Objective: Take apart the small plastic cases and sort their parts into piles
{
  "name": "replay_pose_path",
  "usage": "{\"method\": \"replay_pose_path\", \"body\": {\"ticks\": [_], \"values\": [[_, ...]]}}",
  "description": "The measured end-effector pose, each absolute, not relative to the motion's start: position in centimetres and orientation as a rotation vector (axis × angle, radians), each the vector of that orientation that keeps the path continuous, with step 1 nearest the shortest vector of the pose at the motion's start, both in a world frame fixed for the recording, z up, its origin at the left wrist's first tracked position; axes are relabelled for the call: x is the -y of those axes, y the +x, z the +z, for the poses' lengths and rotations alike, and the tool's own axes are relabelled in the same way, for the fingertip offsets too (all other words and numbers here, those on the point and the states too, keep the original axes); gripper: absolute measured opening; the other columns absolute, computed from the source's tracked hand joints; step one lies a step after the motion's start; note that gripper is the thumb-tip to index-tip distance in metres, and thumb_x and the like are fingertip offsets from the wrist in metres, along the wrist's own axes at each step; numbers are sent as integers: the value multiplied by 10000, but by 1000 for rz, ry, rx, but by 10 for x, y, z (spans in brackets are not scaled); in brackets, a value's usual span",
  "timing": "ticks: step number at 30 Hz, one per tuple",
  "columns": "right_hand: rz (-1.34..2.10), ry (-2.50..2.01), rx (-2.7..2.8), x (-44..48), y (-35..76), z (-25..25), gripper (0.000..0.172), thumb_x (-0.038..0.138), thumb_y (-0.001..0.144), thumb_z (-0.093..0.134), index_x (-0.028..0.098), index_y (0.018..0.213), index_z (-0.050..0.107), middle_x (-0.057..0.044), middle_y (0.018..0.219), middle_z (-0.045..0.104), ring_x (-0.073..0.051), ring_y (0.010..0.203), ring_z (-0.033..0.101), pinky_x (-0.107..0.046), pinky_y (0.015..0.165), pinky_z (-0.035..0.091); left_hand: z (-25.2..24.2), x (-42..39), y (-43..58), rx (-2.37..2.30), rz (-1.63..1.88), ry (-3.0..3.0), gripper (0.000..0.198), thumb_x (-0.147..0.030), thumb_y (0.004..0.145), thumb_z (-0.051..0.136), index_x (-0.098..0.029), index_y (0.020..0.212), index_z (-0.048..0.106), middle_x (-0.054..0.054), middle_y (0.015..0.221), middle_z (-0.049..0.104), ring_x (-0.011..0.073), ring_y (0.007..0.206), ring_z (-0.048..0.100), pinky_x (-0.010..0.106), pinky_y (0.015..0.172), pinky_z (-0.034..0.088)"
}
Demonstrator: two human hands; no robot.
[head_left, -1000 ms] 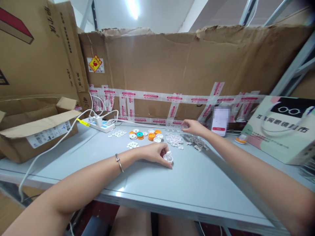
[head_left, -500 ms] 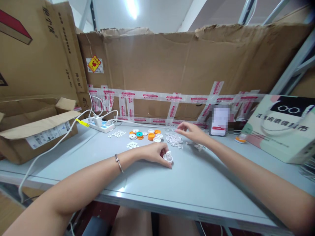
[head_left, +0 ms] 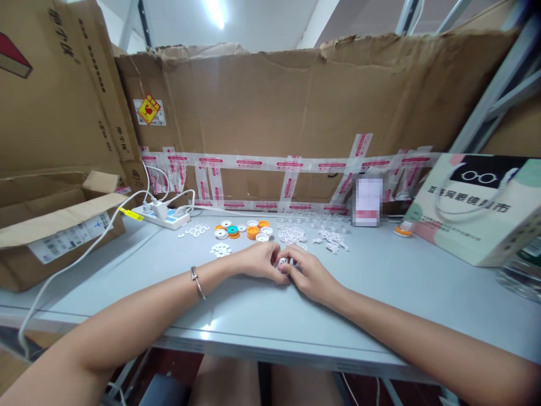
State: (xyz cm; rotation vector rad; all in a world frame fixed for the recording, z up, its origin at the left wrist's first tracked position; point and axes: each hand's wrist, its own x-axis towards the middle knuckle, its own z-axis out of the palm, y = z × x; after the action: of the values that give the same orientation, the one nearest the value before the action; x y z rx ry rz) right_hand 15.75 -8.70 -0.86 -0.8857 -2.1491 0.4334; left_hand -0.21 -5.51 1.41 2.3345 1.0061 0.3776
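Note:
Over the middle of the table, my left hand (head_left: 262,261) is closed around a small white round plastic part (head_left: 283,261) with a slotted-looking top. From the other side, my right hand (head_left: 311,273) meets it, its thumb and fingertips pinched on the same part. Fingers hide most of it, so I cannot tell whether the right hand has a further piece. Just behind the hands lies a pile of white openwork plastic pieces (head_left: 291,235). White, orange and teal round caps (head_left: 252,232) sit to the left of that pile.
Small white discs (head_left: 221,250) lie in two groups at left. Clear little cups (head_left: 333,221) line the back, with more white pieces (head_left: 332,239) before them. Around stand a power strip (head_left: 167,217), an open carton (head_left: 63,225), a phone (head_left: 367,200) and a paper bag (head_left: 477,208).
My right hand has come back from the clear cups at the rear and joined my left hand at the white part. The left hand keeps its hold. The view has shifted slightly.

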Motion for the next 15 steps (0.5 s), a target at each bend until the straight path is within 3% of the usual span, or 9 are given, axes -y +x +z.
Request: {"method": "replay_pose_path", "body": {"ticks": [8,15], "values": [[594,-877,1937,89,158,1,121,196,811,419,206,854,532,-19,803,588,-154,730,545,-284,701,427,13,55,-7,-909,365,2342,408,-456,581,677,-159,779,479,-42,645,442,94,565,414,199,485,306],[773,-806,1756,84,163,6,240,260,833,408,236,1063,472,13,737,489,-123,640,487,-290,678,430,20,55,-9,-923,216,2373,578,-590,483,708,-173,831,511,-12,715,524,120,617,471,210,508,334]]}}
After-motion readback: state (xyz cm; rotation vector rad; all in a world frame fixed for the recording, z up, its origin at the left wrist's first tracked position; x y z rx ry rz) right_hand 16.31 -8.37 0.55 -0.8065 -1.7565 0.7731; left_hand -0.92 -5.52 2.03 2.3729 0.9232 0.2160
